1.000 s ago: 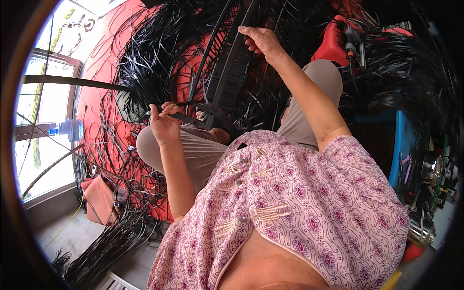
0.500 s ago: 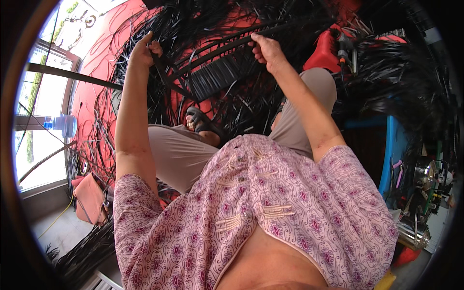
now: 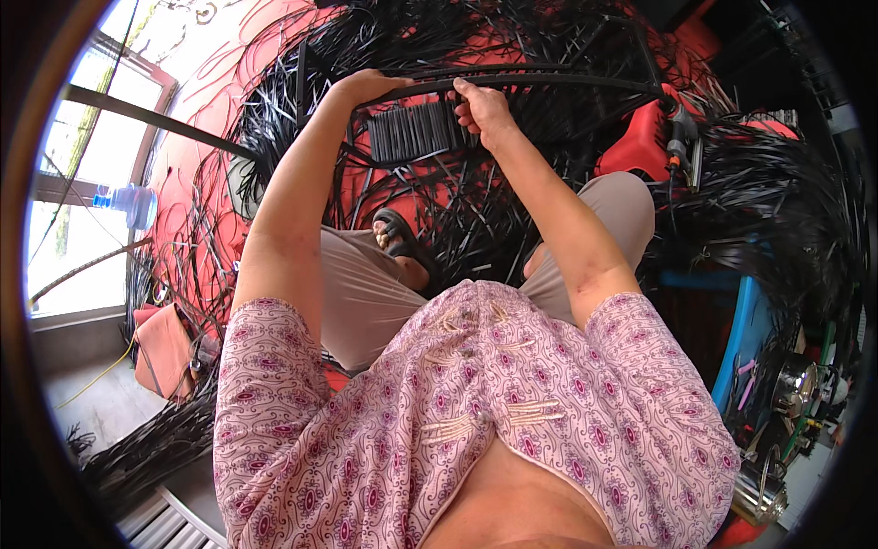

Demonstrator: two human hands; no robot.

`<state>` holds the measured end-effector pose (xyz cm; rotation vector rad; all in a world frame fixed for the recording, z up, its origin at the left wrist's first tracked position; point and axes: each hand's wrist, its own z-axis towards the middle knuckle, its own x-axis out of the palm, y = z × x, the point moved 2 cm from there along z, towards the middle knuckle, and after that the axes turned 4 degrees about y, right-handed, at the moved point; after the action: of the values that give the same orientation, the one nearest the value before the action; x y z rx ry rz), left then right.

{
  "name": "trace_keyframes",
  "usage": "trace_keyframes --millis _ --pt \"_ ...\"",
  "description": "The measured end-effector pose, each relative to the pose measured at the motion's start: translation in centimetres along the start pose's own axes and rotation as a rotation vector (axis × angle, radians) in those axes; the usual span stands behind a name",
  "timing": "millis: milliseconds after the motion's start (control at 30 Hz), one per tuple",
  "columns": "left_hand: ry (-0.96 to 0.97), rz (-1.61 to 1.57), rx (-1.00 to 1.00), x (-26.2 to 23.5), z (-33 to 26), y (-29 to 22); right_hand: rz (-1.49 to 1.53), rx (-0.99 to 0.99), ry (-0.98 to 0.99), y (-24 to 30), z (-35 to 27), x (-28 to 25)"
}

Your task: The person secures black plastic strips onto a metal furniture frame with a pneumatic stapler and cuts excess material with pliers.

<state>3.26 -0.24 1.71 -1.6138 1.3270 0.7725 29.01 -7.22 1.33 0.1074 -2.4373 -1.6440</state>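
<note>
I sit with a black metal frame (image 3: 567,82) held up in front of me. A patch of black woven strips (image 3: 416,131) hangs on the frame between my hands. My left hand (image 3: 366,84) rests on the frame's top bar, fingers curled over it. My right hand (image 3: 480,105) grips the same bar just right of the woven patch. Loose black plastic strips (image 3: 439,210) lie in a heap under the frame, over my knees and sandalled foot (image 3: 398,233).
A red floor (image 3: 210,110) covered in black strips spreads to the left. A red container (image 3: 640,137) stands at the right behind the frame. A plastic bottle (image 3: 128,201) sits on the window sill. A blue post (image 3: 736,339) and metal tools (image 3: 791,393) are at right.
Both hands have risen with the frame and come closer together. The frame has turned so its bar runs level, and the woven patch now hangs between my hands.
</note>
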Motion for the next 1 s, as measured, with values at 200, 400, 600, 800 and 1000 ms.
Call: trace_keyframes --millis 200,400,600,800,1000 --pt "-0.403 -0.076 0.407 -3.4 -0.2 -1.7 0.075 0.009 0.017 0.7 0.5 0.2" --pt "-0.353 -0.857 0.133 -4.8 -12.5 -10.3 0.135 0.072 -0.033 1.3 1.9 -0.5" --pt "-0.345 -1.597 0.095 9.9 -14.7 -12.8 -0.118 0.042 0.055 2.6 2.8 0.5" --pt "-0.267 -1.723 -0.021 14.3 -11.3 -11.8 -1.290 -0.668 -0.353 6.1 1.3 -0.9" --pt "-0.275 -1.676 0.027 15.6 -10.3 -11.4 -1.127 -0.553 0.247 6.4 3.3 -0.5"
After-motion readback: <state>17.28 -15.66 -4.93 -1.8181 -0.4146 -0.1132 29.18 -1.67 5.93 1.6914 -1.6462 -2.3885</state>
